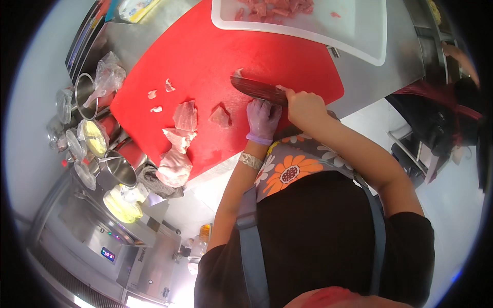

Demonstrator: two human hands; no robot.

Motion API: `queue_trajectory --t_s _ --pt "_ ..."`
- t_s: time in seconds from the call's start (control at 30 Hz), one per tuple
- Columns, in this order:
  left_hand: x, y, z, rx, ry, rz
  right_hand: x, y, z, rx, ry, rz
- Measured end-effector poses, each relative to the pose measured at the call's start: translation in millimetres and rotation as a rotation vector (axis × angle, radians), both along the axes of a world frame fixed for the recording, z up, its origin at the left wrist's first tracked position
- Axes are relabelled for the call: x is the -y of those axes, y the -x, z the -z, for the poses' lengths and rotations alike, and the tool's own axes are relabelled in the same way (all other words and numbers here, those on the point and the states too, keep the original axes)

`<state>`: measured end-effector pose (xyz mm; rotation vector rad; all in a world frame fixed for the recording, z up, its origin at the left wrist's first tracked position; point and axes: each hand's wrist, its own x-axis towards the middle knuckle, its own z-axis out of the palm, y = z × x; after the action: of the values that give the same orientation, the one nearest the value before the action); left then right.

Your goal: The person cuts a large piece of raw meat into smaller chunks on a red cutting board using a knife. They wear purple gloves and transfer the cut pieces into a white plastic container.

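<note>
My right hand [306, 107] is bare and grips the handle of a broad-bladed kitchen knife [256, 89], its blade pointing left over a red cutting board [285, 50]. Close against the near side of the blade is my left hand [264, 118], in a thin purple glove with the fingers curled down. Whether anything lies under those fingers is hidden. A pale meat scrap [238, 72] sits just beyond the blade. Left of the glove lies a piece of raw meat [220, 116]. Farther left are a flat meat slice [185, 116], a paler piece [180, 138] and a large lump [174, 168] at the board's edge.
A white plastic tub [300, 30] holding cut meat stands at the far edge. Small trimmings [156, 109] dot the board's left side. Steel containers [120, 171], a plastic bag [109, 73] and a grey cloth [160, 183] line the left. Another person's arm [460, 59] shows at right.
</note>
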<state>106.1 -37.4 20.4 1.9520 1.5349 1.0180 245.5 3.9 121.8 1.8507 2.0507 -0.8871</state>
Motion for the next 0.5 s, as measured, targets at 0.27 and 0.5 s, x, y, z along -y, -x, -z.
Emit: queue_trajectory --t_s 0.27,0.5 --pt "-1 4 -12 0.078 -0.02 -0.029 1 -32 22 -0.222 -0.18 0.39" --pt "-6 7 -11 0.08 -0.057 0.068 25 -28 -25 -0.151 0.002 0.158"
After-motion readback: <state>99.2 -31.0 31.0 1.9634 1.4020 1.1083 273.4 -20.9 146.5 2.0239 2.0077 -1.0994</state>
